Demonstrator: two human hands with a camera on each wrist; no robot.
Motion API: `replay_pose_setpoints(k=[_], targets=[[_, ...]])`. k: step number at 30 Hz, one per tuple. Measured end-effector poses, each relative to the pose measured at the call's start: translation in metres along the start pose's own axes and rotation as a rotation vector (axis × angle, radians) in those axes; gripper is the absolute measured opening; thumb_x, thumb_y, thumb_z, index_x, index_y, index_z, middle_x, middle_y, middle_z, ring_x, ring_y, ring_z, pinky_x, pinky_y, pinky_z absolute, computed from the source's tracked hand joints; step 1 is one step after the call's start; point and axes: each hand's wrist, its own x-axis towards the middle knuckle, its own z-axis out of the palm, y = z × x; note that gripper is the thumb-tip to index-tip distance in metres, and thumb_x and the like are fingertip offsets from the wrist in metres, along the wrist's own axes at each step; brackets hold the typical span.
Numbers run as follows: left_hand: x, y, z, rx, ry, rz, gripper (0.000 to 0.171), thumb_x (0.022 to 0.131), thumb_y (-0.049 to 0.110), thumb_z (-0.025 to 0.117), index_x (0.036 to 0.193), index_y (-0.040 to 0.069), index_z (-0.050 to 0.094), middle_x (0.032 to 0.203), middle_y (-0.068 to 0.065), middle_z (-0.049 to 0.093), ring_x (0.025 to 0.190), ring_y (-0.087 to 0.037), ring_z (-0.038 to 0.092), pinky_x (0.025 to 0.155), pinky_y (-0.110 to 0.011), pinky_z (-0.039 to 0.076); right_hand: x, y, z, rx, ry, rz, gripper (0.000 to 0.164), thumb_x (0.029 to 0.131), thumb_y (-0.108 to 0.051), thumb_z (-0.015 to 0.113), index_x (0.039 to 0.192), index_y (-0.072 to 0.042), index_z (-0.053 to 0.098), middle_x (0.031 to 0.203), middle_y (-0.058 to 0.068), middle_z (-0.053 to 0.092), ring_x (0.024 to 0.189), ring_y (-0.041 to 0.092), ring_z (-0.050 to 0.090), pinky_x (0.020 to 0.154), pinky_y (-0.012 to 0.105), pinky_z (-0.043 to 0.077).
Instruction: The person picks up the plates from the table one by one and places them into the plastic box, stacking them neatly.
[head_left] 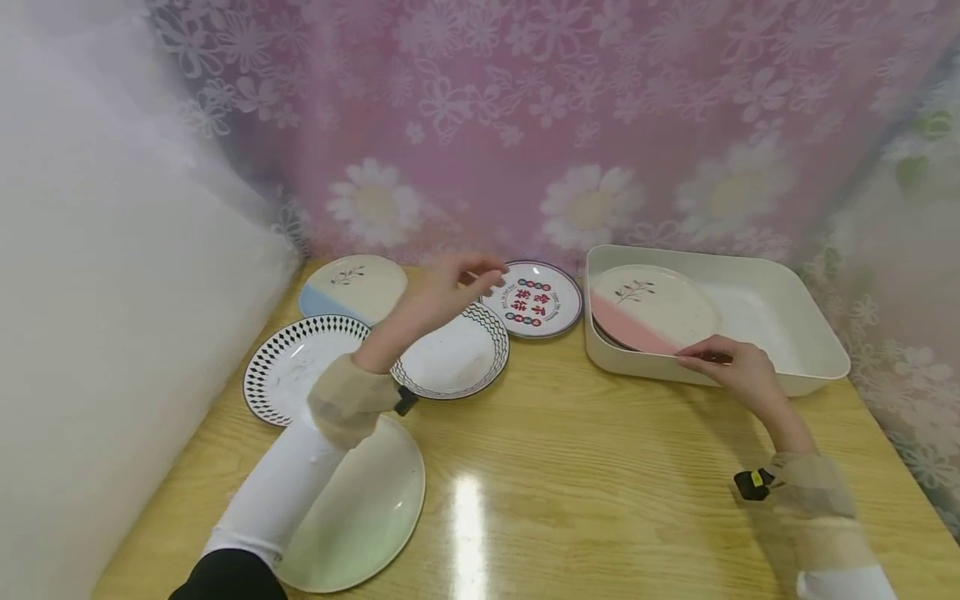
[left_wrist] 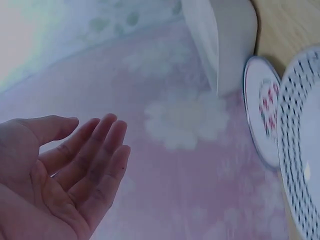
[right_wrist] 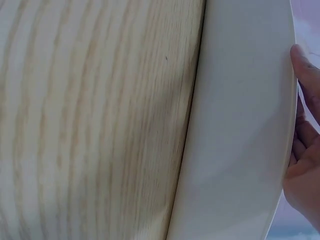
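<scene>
In the head view, my right hand (head_left: pixel 738 371) is at the front rim of a white plastic bin (head_left: pixel 780 287). Its thumb and fingers pinch the near edge of a cream-and-pink plate (head_left: pixel 667 300) with a leaf sprig, which lies tilted inside the bin. A dark-edged dish shows partly beneath that plate. The right wrist view shows the thumb against the bin's rim; the plate is hidden there. My left hand (head_left: pixel 442 292) hovers with relaxed fingers and an unfilled palm, above a wavy-rimmed white plate (head_left: pixel 457 358) and near a small plate with red characters (head_left: pixel 532 300).
Left on the wooden table (head_left: pixel 570 467) are a cream-and-blue plate (head_left: pixel 367 287), a diamond-rimmed plate (head_left: pixel 288 367) and a large pale green plate (head_left: pixel 367 508), partly behind my left arm. A floral curtain (head_left: pixel 480 125) hangs behind; a white wall (head_left: pixel 135 250) stands left.
</scene>
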Motion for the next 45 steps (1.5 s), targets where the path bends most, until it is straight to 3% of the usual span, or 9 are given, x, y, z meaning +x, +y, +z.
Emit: replay_pose_setpoints(k=[6,14,17,22,26,30,34,41,45], targets=[[-0.063,-0.031,-0.037,0.073,0.107,-0.064,0.028,0.106,0.029,0.056,0.127,0.017,0.07,0.11,0.0,0.076,0.094,-0.019,0.073,0.082,-0.04,0.057,-0.011,0.004,-0.003,-0.038,0.045,0.015,0.027,0.094,-0.038,0.073,0.108,-0.016,0.078,0.098,-0.018,0.07,0.085,-0.015,0.054,0.07,0.016,0.047],[-0.153,-0.08,-0.068,0.2,0.186,-0.208,0.029,0.106,0.03,0.056,0.122,0.011,0.072,0.104,-0.004,0.077,0.089,-0.022,0.074,0.076,-0.033,0.057,-0.019,0.005,-0.002,-0.015,0.032,0.031,0.027,0.094,-0.038,0.073,0.109,-0.016,0.077,0.099,-0.015,0.071,0.086,-0.014,0.055,0.068,0.016,0.048],[-0.185,-0.094,-0.08,0.244,0.164,-0.3,0.036,0.106,0.037,0.054,0.124,0.01,0.071,0.104,-0.005,0.077,0.092,-0.024,0.074,0.078,-0.035,0.056,-0.019,0.004,0.0,-0.019,0.04,0.028,0.026,0.094,-0.037,0.073,0.109,-0.016,0.077,0.099,-0.014,0.071,0.086,-0.014,0.055,0.067,0.017,0.048],[-0.223,-0.115,-0.091,0.284,0.04,-0.469,0.05,0.105,0.045,0.052,0.129,0.003,0.067,0.102,-0.008,0.077,0.087,-0.024,0.071,0.074,-0.04,0.054,-0.021,0.005,0.002,-0.026,0.048,0.032,0.026,0.094,-0.037,0.073,0.109,-0.016,0.077,0.1,-0.011,0.071,0.086,-0.014,0.054,0.067,0.018,0.048],[-0.24,-0.134,-0.084,0.227,-0.125,-0.54,0.041,0.106,0.034,0.055,0.122,-0.001,0.068,0.096,-0.007,0.073,0.081,-0.02,0.066,0.066,-0.035,0.054,-0.021,0.006,0.003,-0.026,0.051,0.038,0.025,0.094,-0.038,0.073,0.109,-0.017,0.077,0.101,-0.014,0.07,0.087,-0.014,0.053,0.068,0.017,0.047],[-0.25,-0.146,-0.067,0.136,-0.236,-0.624,0.029,0.103,0.032,0.06,0.11,0.006,0.069,0.09,-0.003,0.069,0.078,-0.017,0.064,0.062,-0.032,0.055,-0.019,0.007,0.003,-0.03,0.06,0.03,0.024,0.094,-0.036,0.073,0.109,-0.017,0.077,0.1,-0.015,0.07,0.087,-0.015,0.053,0.068,0.017,0.046],[-0.251,-0.153,-0.05,0.166,-0.255,-0.658,0.03,0.099,0.038,0.064,0.101,0.008,0.067,0.079,0.0,0.064,0.066,-0.015,0.063,0.058,-0.032,0.053,-0.019,0.006,0.001,-0.03,0.057,0.034,0.025,0.094,-0.036,0.073,0.109,-0.017,0.077,0.099,-0.016,0.07,0.086,-0.015,0.053,0.068,0.016,0.046],[-0.252,-0.164,-0.036,0.324,-0.21,-0.553,0.018,0.094,0.026,0.071,0.09,0.012,0.061,0.073,0.003,0.055,0.065,-0.014,0.05,0.059,-0.032,0.042,-0.02,0.003,0.003,-0.018,0.053,0.045,0.026,0.095,-0.037,0.073,0.11,-0.016,0.077,0.099,-0.019,0.068,0.086,-0.013,0.054,0.068,0.017,0.046],[-0.253,-0.169,-0.034,0.332,-0.199,-0.52,0.011,0.095,0.021,0.07,0.094,0.014,0.061,0.076,0.004,0.057,0.067,-0.014,0.049,0.061,-0.032,0.041,-0.02,0.002,0.003,-0.022,0.063,0.041,0.026,0.095,-0.037,0.073,0.109,-0.016,0.077,0.099,-0.02,0.068,0.086,-0.012,0.053,0.068,0.017,0.046]])
